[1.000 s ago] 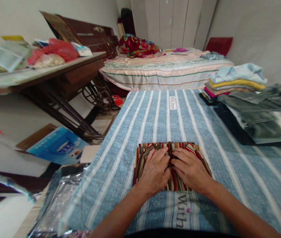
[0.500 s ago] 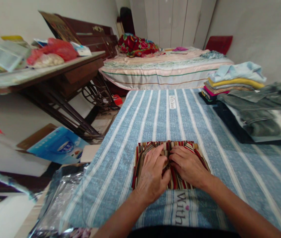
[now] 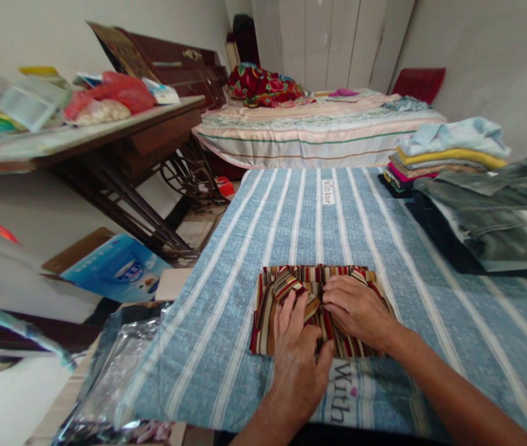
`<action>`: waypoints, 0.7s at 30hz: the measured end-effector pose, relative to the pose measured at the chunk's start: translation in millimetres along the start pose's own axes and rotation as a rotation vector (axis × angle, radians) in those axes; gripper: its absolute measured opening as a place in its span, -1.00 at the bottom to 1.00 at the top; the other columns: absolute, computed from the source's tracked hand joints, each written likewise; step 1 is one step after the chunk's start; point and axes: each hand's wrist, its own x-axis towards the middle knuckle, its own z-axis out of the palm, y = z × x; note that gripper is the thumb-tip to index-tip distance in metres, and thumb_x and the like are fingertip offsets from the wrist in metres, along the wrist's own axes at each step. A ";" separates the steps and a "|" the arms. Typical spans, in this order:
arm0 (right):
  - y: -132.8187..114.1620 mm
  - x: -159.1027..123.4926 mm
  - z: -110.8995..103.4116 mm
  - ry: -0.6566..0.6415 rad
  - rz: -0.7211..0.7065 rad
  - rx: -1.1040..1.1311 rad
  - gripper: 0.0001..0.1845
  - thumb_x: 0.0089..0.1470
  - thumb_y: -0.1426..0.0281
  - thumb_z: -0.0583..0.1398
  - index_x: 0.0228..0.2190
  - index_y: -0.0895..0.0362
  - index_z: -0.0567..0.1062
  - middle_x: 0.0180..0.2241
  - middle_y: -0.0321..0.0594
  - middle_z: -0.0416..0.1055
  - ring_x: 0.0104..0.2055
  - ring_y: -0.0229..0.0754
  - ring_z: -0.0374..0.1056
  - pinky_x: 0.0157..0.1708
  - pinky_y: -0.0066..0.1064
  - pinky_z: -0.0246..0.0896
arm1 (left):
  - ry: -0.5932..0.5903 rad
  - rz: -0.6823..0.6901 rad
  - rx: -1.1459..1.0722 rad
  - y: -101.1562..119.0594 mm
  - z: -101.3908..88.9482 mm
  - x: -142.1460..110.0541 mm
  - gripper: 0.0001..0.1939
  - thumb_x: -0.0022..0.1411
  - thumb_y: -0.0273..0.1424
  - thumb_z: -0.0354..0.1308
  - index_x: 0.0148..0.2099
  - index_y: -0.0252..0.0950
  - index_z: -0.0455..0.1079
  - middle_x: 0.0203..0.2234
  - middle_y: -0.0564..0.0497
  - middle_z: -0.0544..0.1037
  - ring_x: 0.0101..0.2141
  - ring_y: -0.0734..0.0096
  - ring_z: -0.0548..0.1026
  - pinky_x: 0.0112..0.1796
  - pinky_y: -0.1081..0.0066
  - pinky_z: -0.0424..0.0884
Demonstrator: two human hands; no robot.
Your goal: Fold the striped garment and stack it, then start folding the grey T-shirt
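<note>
A folded striped shirt (image 3: 267,310) in red, tan, black and white lies on the blue striped cloth in front of me, its collar on the far side. My left hand (image 3: 298,353) rests on the left half, palm down, with fingers stretched out and thumb apart. From the right, my right hand (image 3: 358,310) has its fingers bent together at the collar opening and seems to pinch the fabric there; its thumb is hidden.
Blue cloth with white stripes (image 3: 239,248) covers the surface. At right stand a stack of folded clothes (image 3: 449,155) and a green-grey denim garment (image 3: 514,210). A sewing-machine table (image 3: 152,124) and a blue box (image 3: 121,266) are at left; a bed (image 3: 319,136) lies beyond.
My left hand has drawn back toward me, uncovering the left collar flap. My right hand stays at the collar. The whole view has shifted slightly.
</note>
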 end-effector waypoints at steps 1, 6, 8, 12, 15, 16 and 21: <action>0.0 0.1 -0.6 0.001 -0.002 0.010 -0.85 0.15 0.51 0.07 -0.39 0.13 0.43 -0.31 -0.14 0.44 -0.16 -0.13 0.32 -0.11 -0.21 0.28 | 0.011 -0.008 -0.003 0.1 0.7 0.2 -0.89 0.11 -0.51 0.09 -0.46 -0.31 0.32 0.18 -0.21 0.22 0.22 -0.03 0.03 0.08 -0.12 0.14; 0.4 0.3 -2.0 0.013 0.014 0.085 -0.85 0.14 0.52 0.07 -0.37 0.12 0.43 -0.33 -0.16 0.45 -0.16 -0.14 0.34 -0.11 -0.23 0.28 | 0.025 0.000 0.012 1.6 2.8 2.2 -0.90 0.12 -0.52 0.07 -0.44 -0.31 0.35 0.17 -0.23 0.23 0.22 -0.03 0.03 0.08 -0.16 0.13; 1.0 0.3 -1.7 0.006 0.027 0.094 -0.85 0.14 0.53 0.07 -0.36 0.12 0.43 -0.33 -0.17 0.45 -0.17 -0.15 0.34 -0.10 -0.22 0.28 | 0.020 -0.014 0.016 1.9 3.7 3.4 -0.90 0.11 -0.50 0.09 -0.45 -0.31 0.34 0.16 -0.24 0.24 0.22 -0.06 0.04 0.07 -0.19 0.12; 2.0 0.2 -2.2 -0.022 0.029 0.103 -0.84 0.13 0.54 0.06 -0.37 0.12 0.42 -0.33 -0.16 0.45 -0.17 -0.15 0.34 -0.11 -0.22 0.27 | 0.012 -0.070 -0.018 0.4 6.4 5.7 -0.86 0.11 -0.56 0.05 -0.47 -0.30 0.32 0.12 -0.20 0.30 0.20 0.02 0.10 0.06 -0.13 0.18; 1.5 0.4 -4.2 -0.052 0.033 0.103 -0.89 0.12 0.52 0.10 -0.36 0.12 0.42 -0.32 -0.16 0.45 -0.14 -0.13 0.33 -0.11 -0.24 0.26 | 0.027 -0.100 -0.038 -1.1 8.0 6.5 -0.81 0.11 -0.60 0.00 -0.50 -0.29 0.29 0.09 -0.17 0.35 0.18 0.07 0.13 0.05 -0.07 0.23; 1.1 0.6 -4.8 -0.063 0.039 0.099 -0.90 0.11 0.51 0.11 -0.36 0.13 0.42 -0.32 -0.16 0.44 -0.14 -0.13 0.33 -0.12 -0.24 0.26 | 0.032 -0.100 -0.034 -1.3 8.2 6.6 -0.81 0.10 -0.60 0.00 -0.51 -0.29 0.28 0.09 -0.17 0.35 0.18 0.07 0.13 0.04 -0.07 0.24; -2.2 3.3 -5.6 -0.089 0.071 0.032 -0.89 0.10 0.53 0.12 -0.40 0.12 0.41 -0.35 -0.18 0.43 -0.18 -0.16 0.33 -0.17 -0.29 0.25 | 0.045 -0.064 -0.016 -1.0 8.4 7.5 -0.83 0.08 -0.62 -0.01 -0.48 -0.30 0.28 0.07 -0.19 0.36 0.16 0.04 0.17 0.04 -0.07 0.25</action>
